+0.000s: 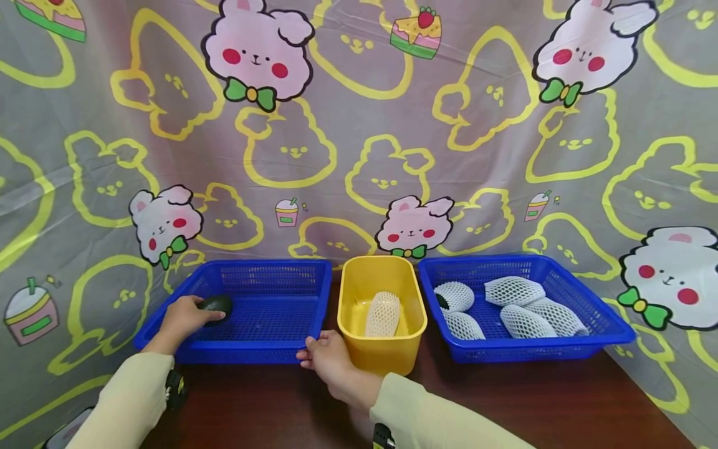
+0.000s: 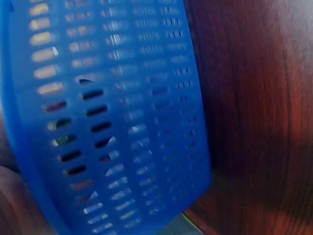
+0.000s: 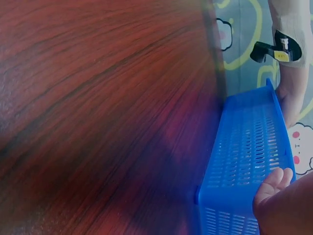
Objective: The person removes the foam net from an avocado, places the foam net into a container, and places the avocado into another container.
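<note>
My left hand [image 1: 184, 319] holds a dark green avocado [image 1: 216, 307] at the left side of the left blue basket [image 1: 263, 344]. In the left wrist view the basket's slotted wall [image 2: 117, 117] hides most of that hand, and dark green shows through some slots. At the basket's front right corner, my right hand [image 1: 332, 363] grips the rim, its fingers [image 3: 277, 182] curled there in the right wrist view. Just right of this hand stands a yellow bin [image 1: 381, 352], with one item in a cream foam net [image 1: 384, 313] inside.
A second blue basket [image 1: 527, 350] stands right of the bin. Several items in white foam nets [image 1: 514, 290] lie in it; dark green peeks from one net [image 1: 457, 297]. The containers sit on a dark reddish wooden table [image 1: 263, 405], against a patterned cloth [image 1: 342, 156].
</note>
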{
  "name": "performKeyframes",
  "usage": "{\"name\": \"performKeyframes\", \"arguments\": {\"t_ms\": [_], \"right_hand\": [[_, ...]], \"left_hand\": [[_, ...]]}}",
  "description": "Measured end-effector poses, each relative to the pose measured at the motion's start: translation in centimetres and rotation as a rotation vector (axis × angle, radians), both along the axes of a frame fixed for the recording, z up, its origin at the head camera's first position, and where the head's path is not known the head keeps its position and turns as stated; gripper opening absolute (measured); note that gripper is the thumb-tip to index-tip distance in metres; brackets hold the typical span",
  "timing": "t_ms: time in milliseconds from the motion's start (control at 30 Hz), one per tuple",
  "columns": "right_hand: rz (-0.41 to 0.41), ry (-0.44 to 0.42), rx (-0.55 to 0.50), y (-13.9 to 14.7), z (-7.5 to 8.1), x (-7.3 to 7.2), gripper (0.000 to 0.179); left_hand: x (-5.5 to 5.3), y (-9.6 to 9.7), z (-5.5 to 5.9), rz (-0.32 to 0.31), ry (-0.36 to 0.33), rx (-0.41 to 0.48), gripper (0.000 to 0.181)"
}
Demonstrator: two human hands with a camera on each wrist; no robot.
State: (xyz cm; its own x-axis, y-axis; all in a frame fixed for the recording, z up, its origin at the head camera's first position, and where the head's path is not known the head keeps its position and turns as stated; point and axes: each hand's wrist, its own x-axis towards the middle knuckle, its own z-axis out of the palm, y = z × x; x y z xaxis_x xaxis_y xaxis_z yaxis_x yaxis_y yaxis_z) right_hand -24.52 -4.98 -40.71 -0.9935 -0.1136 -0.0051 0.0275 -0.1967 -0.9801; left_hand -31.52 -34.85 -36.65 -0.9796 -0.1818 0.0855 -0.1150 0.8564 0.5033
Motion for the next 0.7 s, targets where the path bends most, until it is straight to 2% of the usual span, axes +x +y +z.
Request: {"name": "performKeyframes", "arguments": {"t_ms": [67, 200, 300, 433, 567, 700], "right_hand": [[0.002, 0.003, -0.003, 0.0, 0.0, 0.0, 0.018], [0.009, 0.007, -0.009, 0.0, 0.0, -0.1, 0.016], [0.021, 0.006, -0.015, 0.1, 0.0, -0.1, 0.015], [0.032, 0.005, -0.01, 0.2, 0.2, -0.2, 0.014], [0.031, -0.008, 0.01, 0.3, 0.3, -0.2, 0.015], [0.036, -0.01, 0.016, 0.4, 0.4, -0.2, 0.015]], "left_hand": [[-0.2, -0.4, 0.0, 0.031, -0.013, -0.032, 0.08], [-0.3, -1.0, -0.2, 0.075, -0.018, -0.064, 0.058], [-0.4, -1.2, -0.3, 0.097, -0.018, -0.084, 0.051], [-0.8, -1.2, -0.4, 0.084, -0.034, -0.105, 0.057], [-1.2, -0.9, -0.6, 0.065, -0.078, -0.129, 0.061], [-1.6, -0.6, -1.0, 0.038, -0.122, -0.196, 0.062]]}}
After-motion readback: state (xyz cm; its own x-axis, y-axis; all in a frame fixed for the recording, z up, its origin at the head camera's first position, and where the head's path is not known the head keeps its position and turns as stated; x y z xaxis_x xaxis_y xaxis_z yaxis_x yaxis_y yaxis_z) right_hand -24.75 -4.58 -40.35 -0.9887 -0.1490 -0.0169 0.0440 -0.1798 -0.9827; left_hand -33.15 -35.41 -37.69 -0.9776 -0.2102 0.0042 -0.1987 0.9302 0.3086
